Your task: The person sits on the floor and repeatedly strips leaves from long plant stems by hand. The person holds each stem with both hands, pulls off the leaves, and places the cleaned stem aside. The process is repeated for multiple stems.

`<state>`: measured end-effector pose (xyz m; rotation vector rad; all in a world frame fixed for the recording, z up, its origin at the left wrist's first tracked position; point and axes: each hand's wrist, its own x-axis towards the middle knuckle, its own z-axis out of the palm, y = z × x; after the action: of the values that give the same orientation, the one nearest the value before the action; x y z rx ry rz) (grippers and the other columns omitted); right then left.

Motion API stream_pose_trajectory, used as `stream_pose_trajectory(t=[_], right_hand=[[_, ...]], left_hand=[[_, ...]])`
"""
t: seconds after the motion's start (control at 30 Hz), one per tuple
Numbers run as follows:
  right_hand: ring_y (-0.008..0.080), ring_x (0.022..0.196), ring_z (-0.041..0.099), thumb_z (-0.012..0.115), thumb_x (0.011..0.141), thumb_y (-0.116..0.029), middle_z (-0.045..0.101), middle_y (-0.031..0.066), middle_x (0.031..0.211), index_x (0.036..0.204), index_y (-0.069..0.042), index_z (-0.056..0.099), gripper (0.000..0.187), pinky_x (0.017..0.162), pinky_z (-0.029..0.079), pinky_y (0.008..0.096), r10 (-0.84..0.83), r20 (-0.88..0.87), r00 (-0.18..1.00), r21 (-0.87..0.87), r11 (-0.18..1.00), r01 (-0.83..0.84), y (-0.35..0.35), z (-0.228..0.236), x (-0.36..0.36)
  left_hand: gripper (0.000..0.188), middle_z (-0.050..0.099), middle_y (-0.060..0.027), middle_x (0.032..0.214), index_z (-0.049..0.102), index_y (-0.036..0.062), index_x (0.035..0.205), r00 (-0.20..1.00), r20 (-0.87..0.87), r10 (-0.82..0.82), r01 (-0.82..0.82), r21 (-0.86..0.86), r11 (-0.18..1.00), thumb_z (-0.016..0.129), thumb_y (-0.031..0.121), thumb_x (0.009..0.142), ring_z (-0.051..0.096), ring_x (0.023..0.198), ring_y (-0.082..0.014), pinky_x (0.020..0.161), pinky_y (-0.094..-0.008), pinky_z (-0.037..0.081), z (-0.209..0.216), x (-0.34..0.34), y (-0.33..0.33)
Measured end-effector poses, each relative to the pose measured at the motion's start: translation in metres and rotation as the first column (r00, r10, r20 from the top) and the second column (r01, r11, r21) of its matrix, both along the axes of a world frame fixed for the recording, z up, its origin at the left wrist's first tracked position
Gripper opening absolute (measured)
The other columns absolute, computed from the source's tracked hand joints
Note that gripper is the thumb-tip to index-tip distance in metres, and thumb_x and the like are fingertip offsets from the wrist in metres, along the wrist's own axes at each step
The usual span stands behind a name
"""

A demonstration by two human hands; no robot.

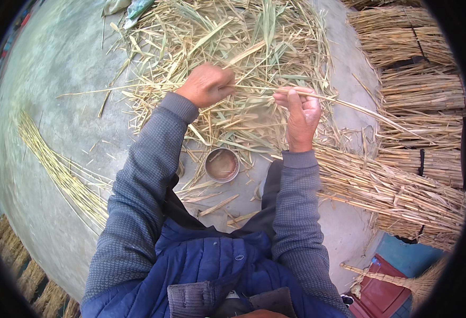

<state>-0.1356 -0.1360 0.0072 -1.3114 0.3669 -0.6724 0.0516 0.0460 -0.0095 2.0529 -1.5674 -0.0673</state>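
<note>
A long, thin dry reed stalk [345,102] runs crosswise between my two hands, its loose end reaching out to the right. My left hand [207,86] is closed in a fist round its left part. Between thumb and fingers, my right hand [301,117] pinches the same stalk farther along. Below both hands lies a wide heap of stripped dry leaves and husks [265,55]. Unstripped reed stalks [386,183] form a thick bundle just right of my right forearm. Slimmer, cleaner stalks [66,167] lie together on the floor left of my left arm.
A small round metal bowl [223,179] stands on the concrete floor [74,63] between my legs. Tied reed bundles [413,98] are stacked along the right. A broom [402,281] lies over a dark red object [376,297] at lower right. More bundles [32,281] line the lower left.
</note>
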Motion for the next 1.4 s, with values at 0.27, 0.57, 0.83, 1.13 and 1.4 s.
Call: stream_pose_trajectory(t=[0.27,0.57,0.83,1.13,1.4], right_hand=[[0.0202,0.084,0.071,0.063,0.098,-0.013,0.069,0.0157,0.096,0.106,0.002,0.055,0.019,0.076,0.059,0.03,-0.032,-0.008,0.999,0.026,0.999,0.032,0.001,0.003,0.0],[0.02,0.085,0.072,0.066,0.097,-0.015,0.07,0.0142,0.095,0.111,0.003,0.06,0.024,0.073,0.059,0.0273,-0.078,-0.071,0.994,0.114,0.99,0.086,-0.008,0.002,-0.002],[0.0228,0.09,0.072,0.061,0.099,-0.013,0.069,0.0178,0.105,0.114,0.005,0.059,0.024,0.077,0.06,0.0288,-0.025,-0.001,1.0,0.207,0.978,0.025,-0.018,0.003,-0.01],[0.0188,0.093,0.069,0.054,0.095,-0.004,0.07,0.0169,0.108,0.115,0.004,0.061,0.023,0.082,0.055,0.0284,0.039,-0.045,0.998,0.217,0.976,-0.028,0.01,0.002,-0.001],[0.0171,0.084,0.07,0.059,0.095,-0.01,0.071,0.0106,0.092,0.102,-0.001,0.062,0.012,0.072,0.055,0.0265,-0.081,-0.104,0.991,0.359,0.926,0.114,0.011,-0.001,0.0]], left_hand=[[0.026,0.061,-0.0068,0.064,0.058,0.01,0.076,0.942,0.222,0.253,-0.301,0.221,0.928,0.077,0.028,0.075,0.061,0.067,-0.0295,0.07,-0.0413,0.041,0.005,-0.001,0.004],[0.017,0.066,-0.01,0.068,0.069,0.0041,0.083,0.977,-0.213,0.029,-0.07,-0.188,0.98,0.077,0.019,0.083,0.064,0.062,-0.0266,0.058,-0.0377,0.048,0.021,-0.016,-0.014],[0.017,0.071,-0.0106,0.077,0.07,0.0029,0.088,0.969,-0.189,0.156,-0.141,0.093,0.986,0.077,0.018,0.083,0.069,0.072,-0.0253,0.065,-0.0359,0.051,0.027,0.003,0.007],[0.024,0.07,-0.0076,0.081,0.072,-0.0003,0.099,0.834,-0.551,0.012,-0.107,-0.139,0.984,0.074,0.021,0.089,0.064,0.072,-0.0133,0.064,-0.0292,0.052,0.013,-0.054,-0.043],[0.021,0.069,-0.0104,0.081,0.072,0.001,0.097,0.908,-0.417,-0.03,-0.096,-0.279,0.956,0.074,0.02,0.087,0.066,0.075,-0.0218,0.069,-0.0345,0.051,0.008,-0.056,-0.045]])
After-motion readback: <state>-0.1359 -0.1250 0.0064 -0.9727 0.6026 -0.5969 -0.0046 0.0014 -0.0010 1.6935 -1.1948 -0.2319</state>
